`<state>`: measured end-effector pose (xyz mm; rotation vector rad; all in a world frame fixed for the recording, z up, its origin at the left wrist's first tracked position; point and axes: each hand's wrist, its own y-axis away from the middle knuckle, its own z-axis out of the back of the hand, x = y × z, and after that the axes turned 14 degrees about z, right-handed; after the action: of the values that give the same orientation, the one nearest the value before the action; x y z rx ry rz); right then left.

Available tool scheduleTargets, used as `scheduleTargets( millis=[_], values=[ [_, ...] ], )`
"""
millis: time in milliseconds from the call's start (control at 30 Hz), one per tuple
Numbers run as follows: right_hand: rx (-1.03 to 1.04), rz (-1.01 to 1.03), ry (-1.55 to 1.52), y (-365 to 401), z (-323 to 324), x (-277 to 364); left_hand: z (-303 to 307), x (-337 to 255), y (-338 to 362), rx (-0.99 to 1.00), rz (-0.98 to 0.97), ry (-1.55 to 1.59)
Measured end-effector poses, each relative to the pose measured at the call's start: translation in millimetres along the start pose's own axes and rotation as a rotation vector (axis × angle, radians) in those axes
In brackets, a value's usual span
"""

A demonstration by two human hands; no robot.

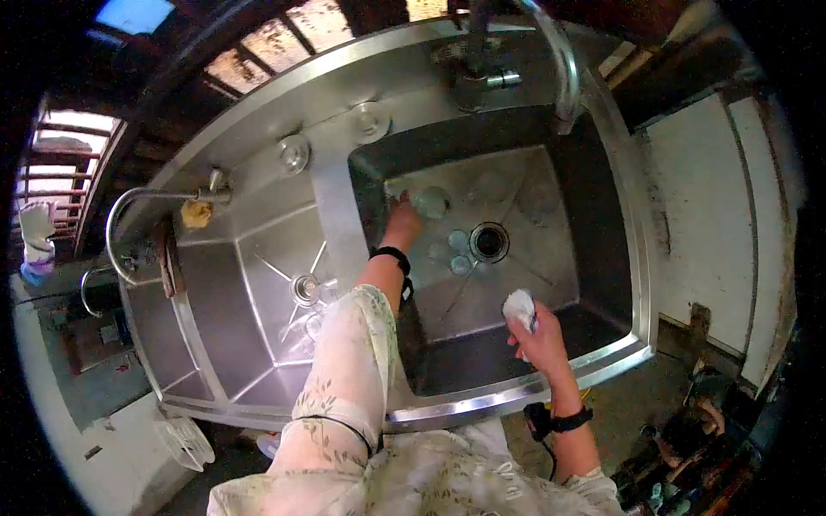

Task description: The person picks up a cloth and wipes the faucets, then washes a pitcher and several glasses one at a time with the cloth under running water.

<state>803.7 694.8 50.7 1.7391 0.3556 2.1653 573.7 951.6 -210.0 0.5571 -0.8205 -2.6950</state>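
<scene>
- Head view: the left hand (403, 221) is reaching into the right sink basin (604, 224), its fingers meeting the edge of a round, clear glass piece (432, 203); how wide they are spreading, or whether they are gripping it, I cannot tell.
- That glass piece is lying on the basin floor, towards the far left corner.
- The right hand (539, 337) is hovering over the near right part of the basin, its fingers and thumb closing around a white wad (519, 306), which is poking out past them.
- Smaller round glass pieces (459, 240) are sitting just left of the drain (490, 242).
- Two clear glass items (370, 121) are resting apart on the ledge behind the basins.
- More clear glassware (315, 325) is lying in the left basin (225, 292).
- A yellow sponge (196, 214) is resting by the left faucet (120, 211).
- A chrome faucet (565, 73) is arching over the right basin's far side.
</scene>
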Motion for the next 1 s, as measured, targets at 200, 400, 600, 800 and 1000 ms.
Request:
scheduleTargets(
  millis=[200,400,600,800,1000],
  values=[
    [-0.037,-0.061,-0.088,0,23,-32,4,-5,6,-0.065,-0.121,-0.471],
    [0.03,-0.08,-0.077,-13,37,-45,-2,11,5,-0.057,-0.333,-0.39],
    [0.024,-0.032,-0.081,-16,49,-41,23,8,63,-0.076,-0.326,0.167],
    [-0.036,0.077,-0.197,7,49,-29,110,-25,166,-0.182,-0.588,0.159],
    [-0.064,0.072,-0.262,21,57,-9,179,-56,246,0.132,-0.445,0.434]
  ],
)
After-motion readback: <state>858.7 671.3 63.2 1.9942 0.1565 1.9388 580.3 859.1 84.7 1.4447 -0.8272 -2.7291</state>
